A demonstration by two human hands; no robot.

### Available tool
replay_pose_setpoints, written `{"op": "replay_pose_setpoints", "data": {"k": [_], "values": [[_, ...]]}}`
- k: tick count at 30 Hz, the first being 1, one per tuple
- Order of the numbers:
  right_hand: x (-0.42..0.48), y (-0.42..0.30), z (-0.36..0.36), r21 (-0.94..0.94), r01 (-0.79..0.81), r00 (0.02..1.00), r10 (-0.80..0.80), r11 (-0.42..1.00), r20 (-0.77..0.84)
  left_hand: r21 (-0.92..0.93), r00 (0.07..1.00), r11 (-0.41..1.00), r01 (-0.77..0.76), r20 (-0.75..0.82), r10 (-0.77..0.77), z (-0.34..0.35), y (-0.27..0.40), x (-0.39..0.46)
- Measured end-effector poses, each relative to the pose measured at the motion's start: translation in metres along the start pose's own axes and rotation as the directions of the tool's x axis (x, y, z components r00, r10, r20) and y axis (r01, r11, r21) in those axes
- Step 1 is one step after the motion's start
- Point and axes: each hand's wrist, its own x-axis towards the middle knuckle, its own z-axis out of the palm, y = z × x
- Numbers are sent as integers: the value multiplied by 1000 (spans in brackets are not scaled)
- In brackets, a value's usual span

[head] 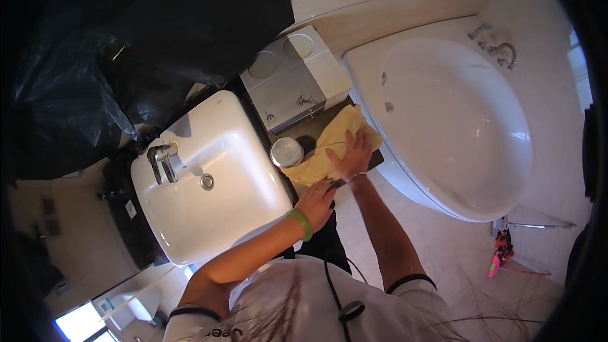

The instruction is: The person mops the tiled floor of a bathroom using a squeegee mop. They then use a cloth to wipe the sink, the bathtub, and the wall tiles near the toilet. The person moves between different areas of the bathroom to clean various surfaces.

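Note:
A yellow cloth lies bunched on a dark counter between a washbasin and a bathtub. My right hand rests flat on the cloth, thumb spread away from the fingers. My left hand, with a green bangle at its wrist, is at the counter's front edge. Its fingertips meet the near edge of the cloth; whether they pinch it is unclear. Touching the cloth's left end is a round lidded jar. Behind it stands a silver-and-white box with two round recesses on top and writing on its front.
The white washbasin with a chrome faucet is on the left. To the right is the white bathtub with chrome taps. Black plastic sheeting hangs at upper left. A mop-like tool lies on the floor at right.

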Motion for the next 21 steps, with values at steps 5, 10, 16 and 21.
{"op": "replay_pose_setpoints", "data": {"k": [5, 10, 16, 21], "values": [[-13, -24, 0, 55, 210, 972, -215, 976, 98, -274, 994, 956, 106, 21, -104, -18, 2, -34], [-35, 10, -35, 228, 463, 825, -510, 857, 243, -264, 970, 952, 152, -143, -194, -32, 1, -49], [37, 61, -30, -92, 266, 947, -242, 960, 213, -277, 958, 952, 132, -211, -195, -38, 9, -43], [20, 41, -26, -177, 270, 956, -242, 946, 166, -229, 984, 973, 37, -160, -75, -24, 16, -40]]}}
